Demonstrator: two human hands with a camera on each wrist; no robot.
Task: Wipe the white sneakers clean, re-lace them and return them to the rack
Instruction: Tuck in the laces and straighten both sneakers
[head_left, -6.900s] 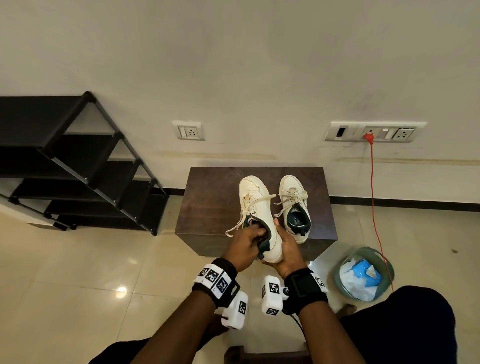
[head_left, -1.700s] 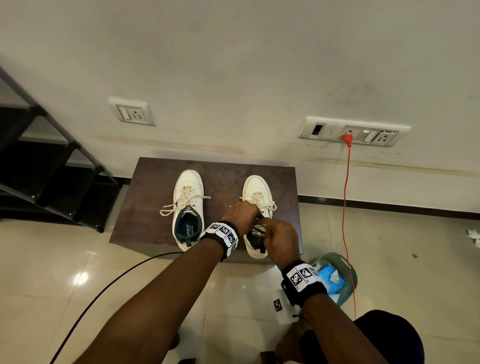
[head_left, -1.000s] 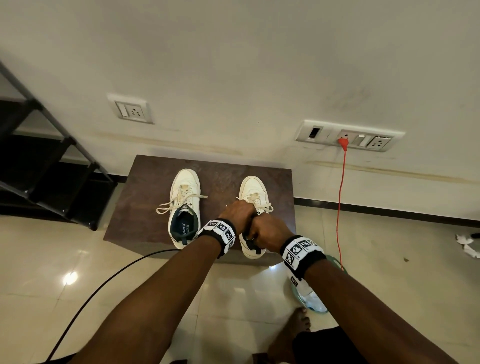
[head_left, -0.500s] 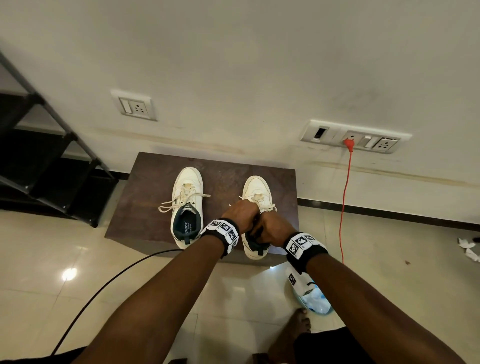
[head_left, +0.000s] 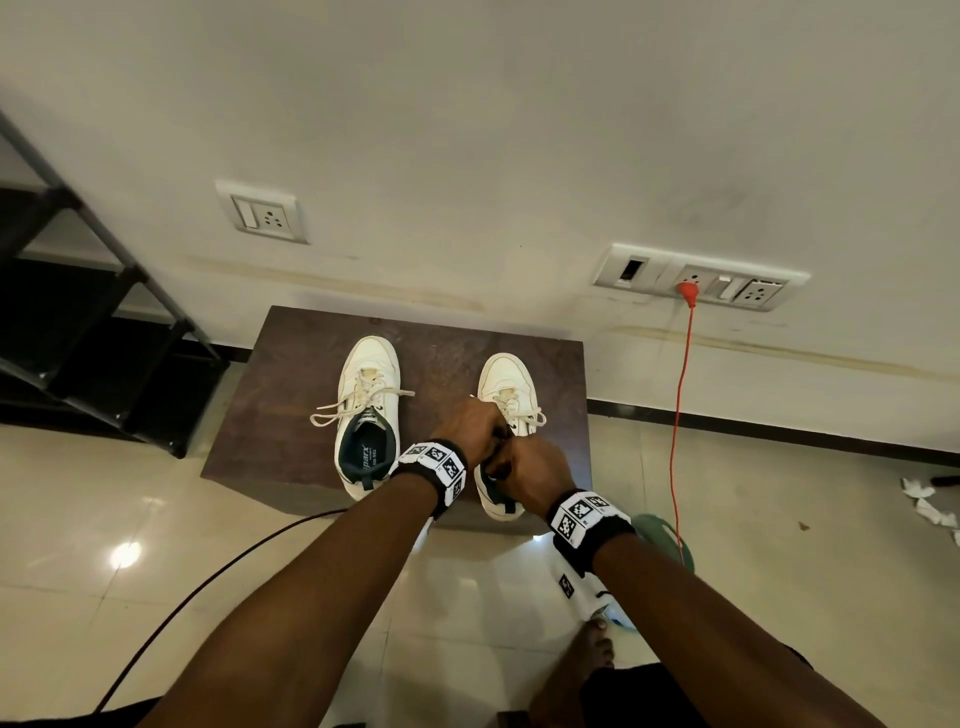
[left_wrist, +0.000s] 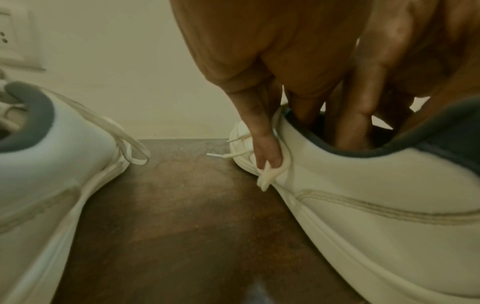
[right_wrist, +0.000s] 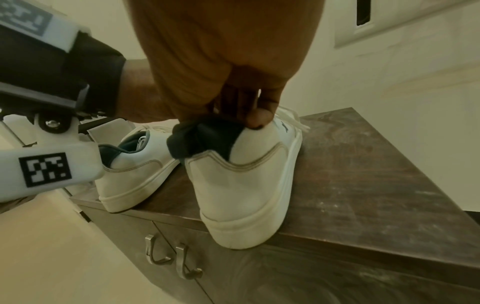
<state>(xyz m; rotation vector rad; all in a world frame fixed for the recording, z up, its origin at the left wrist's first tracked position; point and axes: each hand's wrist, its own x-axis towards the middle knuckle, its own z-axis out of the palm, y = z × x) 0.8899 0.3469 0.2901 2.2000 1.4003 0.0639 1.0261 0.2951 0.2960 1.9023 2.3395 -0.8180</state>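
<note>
Sneakers, white leather with dark green lining, stand on the brown wooden counter (head_left: 291, 395). On the right sneaker (head_left: 506, 387) my left hand (head_left: 470, 423) hooks into the collar, my right hand (head_left: 530, 470) pinches it. I judge it light and stiff at the heel, so hold there; the cream laces (left_wrist: 267, 176) are floppy.

Both hands (head_left: 498, 447) cover the opening of the right sneaker (head_left: 506, 384), hiding its tongue and upper laces. The black rack (head_left: 78, 332) is cut off at the left edge; a green bin (head_left: 667, 535) sits largely hidden behind the right forearm.
</note>
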